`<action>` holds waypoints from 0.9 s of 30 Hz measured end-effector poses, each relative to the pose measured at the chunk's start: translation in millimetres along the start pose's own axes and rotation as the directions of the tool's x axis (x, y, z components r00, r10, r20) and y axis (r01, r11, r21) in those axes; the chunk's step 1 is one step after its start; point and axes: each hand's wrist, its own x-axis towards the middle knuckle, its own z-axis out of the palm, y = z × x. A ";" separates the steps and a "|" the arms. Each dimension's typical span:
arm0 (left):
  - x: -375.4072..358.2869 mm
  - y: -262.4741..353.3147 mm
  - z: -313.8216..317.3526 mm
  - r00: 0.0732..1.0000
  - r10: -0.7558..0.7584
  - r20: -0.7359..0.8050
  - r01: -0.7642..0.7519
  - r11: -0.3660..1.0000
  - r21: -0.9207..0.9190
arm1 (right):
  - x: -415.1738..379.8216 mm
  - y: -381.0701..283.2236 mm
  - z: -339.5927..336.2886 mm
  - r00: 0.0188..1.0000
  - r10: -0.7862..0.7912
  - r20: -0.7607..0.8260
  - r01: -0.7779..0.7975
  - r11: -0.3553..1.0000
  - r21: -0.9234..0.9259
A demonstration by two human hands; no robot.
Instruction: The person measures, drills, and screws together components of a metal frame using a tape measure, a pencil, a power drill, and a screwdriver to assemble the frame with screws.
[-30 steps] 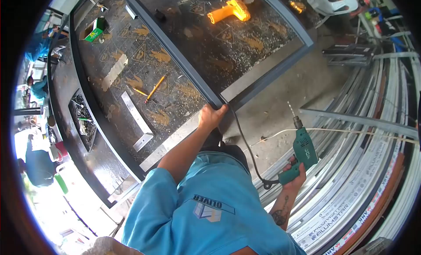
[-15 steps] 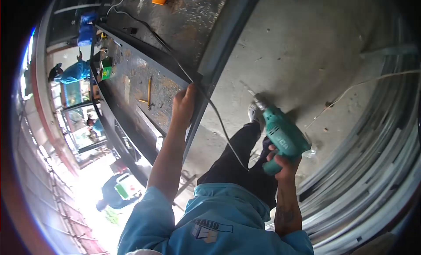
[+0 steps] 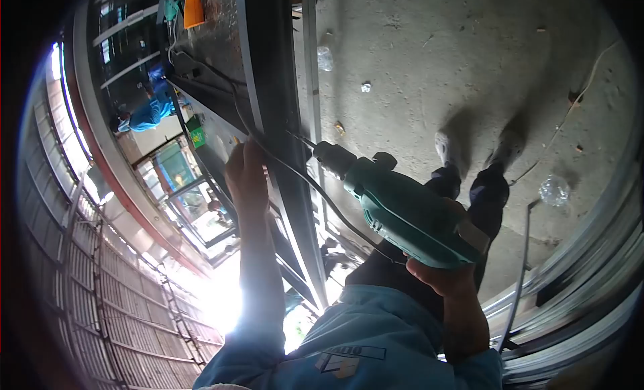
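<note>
We have a dark green power drill with a rounded plastic body in our right hand, in front of the body and just outside the bench. The grip there is wrapped about the drill's rear handle, with some of the fingers hidden under the casing. The drill lies tilted, chuck to the upper left, and its thin metal bit points at a long dark grey metal frame bar along the bench's edge; we cannot tell whether the tip touches it.

Our left hand is at the frame bar, across from the chuck, thumb side up. Its far fingers are hidden, so we cannot tell whether that grip is pinching the metal or only resting on it. A thin black cable runs from near the drill's handle, past the left hand and onto the bench, where we see a bright orange object and, farther down, a small green box.

Beyond the bench we see a person in blue. On the grey concrete floor lies a crumpled piece of clear plastic, near long silvery metal profiles.
</note>
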 end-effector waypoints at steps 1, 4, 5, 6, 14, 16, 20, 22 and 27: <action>6.3 -4.9 -2.6 0.981 0.144 -0.132 -0.104 0.958 0.269 | 4.0 1.6 1.0 1.000 -0.007 -0.011 0.007 1.000 0.024; 20.3 -34.2 11.0 0.927 0.288 -0.240 -0.272 0.957 0.097 | 15.0 1.8 2.4 0.980 -0.195 0.042 0.195 0.981 -0.007; 23.8 -38.6 12.5 0.886 0.339 -0.316 -0.321 0.941 0.111 | 16.7 -0.5 2.5 0.965 -0.254 0.060 0.261 0.953 -0.155; 21.6 -43.8 7.3 0.902 0.284 -0.324 -0.265 0.959 0.105 | 16.9 0.3 3.5 0.949 -0.303 0.087 0.315 0.901 -0.300; 18.3 -17.6 14.1 0.458 0.889 -0.018 -0.727 0.386 0.569 | 8.5 4.6 6.1 0.960 -0.270 0.072 0.279 0.922 -0.270; 16.1 -5.0 23.8 0.340 0.940 0.030 -0.758 0.255 0.601 | -3.0 10.3 5.4 0.977 -0.188 0.098 0.211 0.910 -0.358; 21.7 -10.5 18.6 0.225 0.966 0.129 -0.789 0.102 0.606 | 10.9 6.7 9.3 0.957 -0.268 0.112 0.290 0.902 -0.319; 16.0 -17.0 18.4 0.428 0.904 0.009 -0.726 0.337 0.599 | 18.7 2.9 12.3 0.937 -0.326 0.122 0.348 0.891 -0.292; 17.6 -21.3 11.4 0.469 0.882 0.055 -0.762 0.372 0.530 | 23.9 -0.3 17.0 0.933 -0.342 0.111 0.360 0.879 -0.314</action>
